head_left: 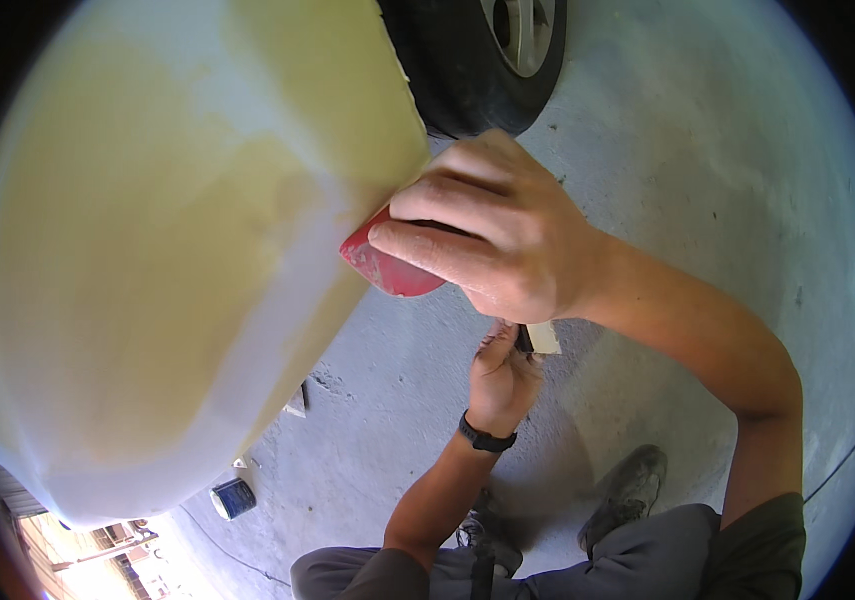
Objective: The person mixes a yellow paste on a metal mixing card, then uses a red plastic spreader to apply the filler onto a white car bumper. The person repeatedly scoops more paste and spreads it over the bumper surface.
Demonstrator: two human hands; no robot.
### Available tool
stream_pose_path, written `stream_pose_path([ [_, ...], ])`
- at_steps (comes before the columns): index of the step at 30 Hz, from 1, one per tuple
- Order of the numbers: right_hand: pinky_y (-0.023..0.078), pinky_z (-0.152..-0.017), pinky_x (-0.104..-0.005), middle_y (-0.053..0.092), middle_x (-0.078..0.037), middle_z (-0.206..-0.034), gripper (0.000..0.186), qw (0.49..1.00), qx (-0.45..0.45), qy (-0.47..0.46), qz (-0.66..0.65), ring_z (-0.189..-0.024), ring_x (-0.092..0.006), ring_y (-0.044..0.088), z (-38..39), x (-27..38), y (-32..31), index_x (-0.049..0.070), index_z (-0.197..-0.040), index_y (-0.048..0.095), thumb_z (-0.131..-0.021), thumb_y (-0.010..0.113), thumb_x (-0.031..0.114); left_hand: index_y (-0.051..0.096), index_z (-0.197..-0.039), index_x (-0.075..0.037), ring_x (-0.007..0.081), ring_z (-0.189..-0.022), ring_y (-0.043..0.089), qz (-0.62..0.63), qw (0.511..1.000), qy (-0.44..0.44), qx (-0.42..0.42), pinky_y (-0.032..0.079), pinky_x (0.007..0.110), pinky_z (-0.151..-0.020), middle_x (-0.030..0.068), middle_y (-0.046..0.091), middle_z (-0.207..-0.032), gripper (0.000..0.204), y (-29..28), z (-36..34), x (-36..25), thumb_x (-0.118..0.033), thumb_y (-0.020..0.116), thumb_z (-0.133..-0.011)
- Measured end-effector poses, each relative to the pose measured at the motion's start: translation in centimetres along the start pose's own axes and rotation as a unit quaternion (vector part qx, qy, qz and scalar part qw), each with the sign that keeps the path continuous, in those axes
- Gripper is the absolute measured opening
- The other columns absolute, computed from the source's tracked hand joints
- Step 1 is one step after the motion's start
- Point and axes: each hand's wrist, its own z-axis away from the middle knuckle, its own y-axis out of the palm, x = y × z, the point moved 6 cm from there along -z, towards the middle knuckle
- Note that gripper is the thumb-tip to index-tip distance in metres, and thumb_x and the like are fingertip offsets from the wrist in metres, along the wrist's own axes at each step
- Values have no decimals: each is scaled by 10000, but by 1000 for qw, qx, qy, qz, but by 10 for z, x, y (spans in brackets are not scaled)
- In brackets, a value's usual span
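My right hand [507, 230] is closed around a red, flat-looking spreader [402, 274] with pale smears on its face. Its edge lies at the lower border of a yellowish and white car body panel [147, 260], close to the tire. Whether it touches the panel I cannot tell. Below it, my left hand [504, 372], with a black band on the wrist, closes on a small cream-and-black flat piece [544, 338]. My right hand partly hides that piece, and its kind does not show.
A black tire [477, 70] on a silver wheel stands beyond the panel. On the grey concrete floor [687, 200] a small dark blue can [233, 498] lies under the panel's left end. A thin cable [232, 560] runs nearby. My shoes [627, 490] are below.
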Motion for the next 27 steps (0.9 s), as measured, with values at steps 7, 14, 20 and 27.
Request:
stream_pose_path([
  [7,508,-690,-377,707,-18,-996,352,988,9,136,-76,-849,-229,662,39,0,-61,82,-1054,794,-703,817,58,654,-1324,-79,166,-1087,713,24,989,-36,139,582,325,-880,34,741,-1234,266,30,6,-8,-153,587,-1077],
  [14,562,-701,-384,726,-32,-964,371,968,101,226,-41,-830,-242,678,122,5,-79,82,-1094,788,-727,830,59,593,-1317,-67,125,-778,657,34,999,-7,24,525,263,-648,28,698,-977,284,26,4,-19,-175,650,-1060],
  [20,562,-703,-418,720,-83,-927,118,821,36,561,-96,-862,-274,692,151,-54,-77,60,-975,718,-881,780,95,514,-1444,-62,135,-767,670,7,999,-3,42,537,254,-648,44,689,-947,407,24,2,-23,-163,633,-1069],
  [27,558,-667,-406,694,-101,-873,178,947,14,320,17,-768,-279,673,88,-62,-41,30,-991,746,-832,824,44,532,-1394,-59,117,-771,643,8,996,-25,-85,556,232,-694,62,727,-991,357,-17,3,-2,-97,630,-1053],
])
